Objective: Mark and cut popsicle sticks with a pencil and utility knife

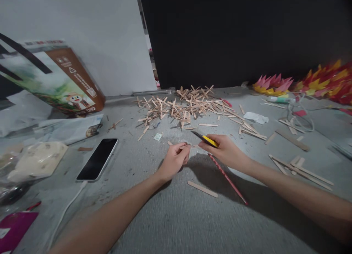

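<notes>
My left hand (177,155) is closed on a wooden craft stick (169,143), whose one end pokes out past the fingers on the left. Between the two hands a thin pale piece of wood shows, close to the right fingertips; whether it is the same stick I cannot tell. In my right hand (224,149) is a yellow and black utility knife (210,141), its dark end pointing up and left. Below the right hand lies a red patterned pencil (227,178). A loose craft stick (202,189) rests on the grey table nearer to me.
Crossed craft sticks (189,103) are heaped at the back. More loose sticks (299,169) lie at right, near paper flowers (273,86) and a coiled cable (301,116). On the left are a charging phone (97,159), a printed bag (63,81) and plastic packets (38,158).
</notes>
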`<act>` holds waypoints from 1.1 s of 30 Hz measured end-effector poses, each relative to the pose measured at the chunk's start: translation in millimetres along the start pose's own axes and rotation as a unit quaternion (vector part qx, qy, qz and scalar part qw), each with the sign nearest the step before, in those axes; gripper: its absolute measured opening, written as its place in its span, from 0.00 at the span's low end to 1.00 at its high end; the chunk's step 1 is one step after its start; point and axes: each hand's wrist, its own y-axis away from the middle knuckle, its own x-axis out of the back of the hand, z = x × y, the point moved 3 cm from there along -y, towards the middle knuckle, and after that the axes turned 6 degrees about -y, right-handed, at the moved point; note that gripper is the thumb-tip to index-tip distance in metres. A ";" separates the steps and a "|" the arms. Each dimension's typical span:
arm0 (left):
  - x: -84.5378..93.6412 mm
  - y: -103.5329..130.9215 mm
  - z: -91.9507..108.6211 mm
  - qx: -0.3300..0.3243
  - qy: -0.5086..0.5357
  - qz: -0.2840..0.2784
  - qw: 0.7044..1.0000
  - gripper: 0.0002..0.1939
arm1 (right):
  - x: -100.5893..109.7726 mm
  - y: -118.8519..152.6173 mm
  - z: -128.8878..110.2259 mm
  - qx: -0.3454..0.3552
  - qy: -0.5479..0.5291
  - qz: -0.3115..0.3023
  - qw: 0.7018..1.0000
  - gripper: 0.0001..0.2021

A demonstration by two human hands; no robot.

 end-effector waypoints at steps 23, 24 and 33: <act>-1.4 -10.6 -9.6 0.008 0.060 0.026 0.998 0.18 | -2.1 16.9 -11.1 0.073 0.032 0.012 0.997 0.18; -1.0 -10.6 -9.6 0.006 0.049 0.027 0.998 0.17 | -0.4 17.3 -12.1 0.092 0.053 0.017 0.994 0.17; -2.6 -3.1 0.0 -0.009 -0.011 0.018 1.000 0.42 | -3.7 21.6 -14.0 0.175 0.180 -0.046 0.967 0.25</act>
